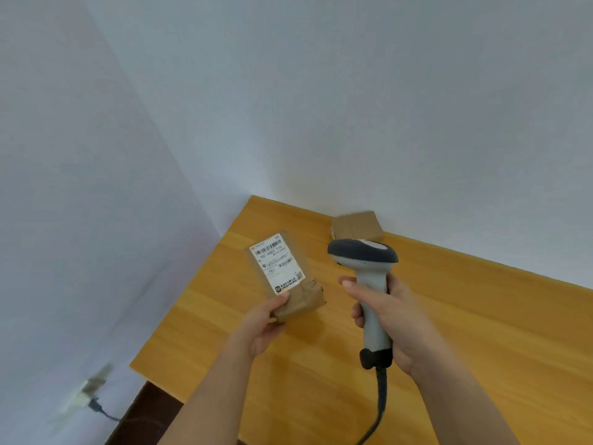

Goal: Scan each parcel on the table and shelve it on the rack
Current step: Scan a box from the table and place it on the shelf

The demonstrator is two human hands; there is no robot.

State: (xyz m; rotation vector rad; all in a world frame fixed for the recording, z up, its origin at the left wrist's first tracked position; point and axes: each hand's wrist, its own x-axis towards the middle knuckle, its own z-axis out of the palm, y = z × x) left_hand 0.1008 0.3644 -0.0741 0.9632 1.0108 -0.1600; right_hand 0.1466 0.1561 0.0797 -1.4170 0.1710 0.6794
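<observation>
My left hand [260, 326] grips the near end of a small brown parcel [285, 274] and holds it above the wooden table [465, 316], its white barcode label turned up towards me. My right hand [388, 319] is curled round the handle of a grey and white barcode scanner [365, 261], thumb stretched forward. The scanner's dark head sits just right of the parcel and points left towards the label. A second cardboard parcel [357, 226] rests on the table against the far wall, behind the scanner head.
The table stands in a corner between two white walls. The scanner's dark cable [378, 406] hangs down over the table towards me. A wall socket with a plugged cord [91, 396] sits low on the left wall, above a dark floor.
</observation>
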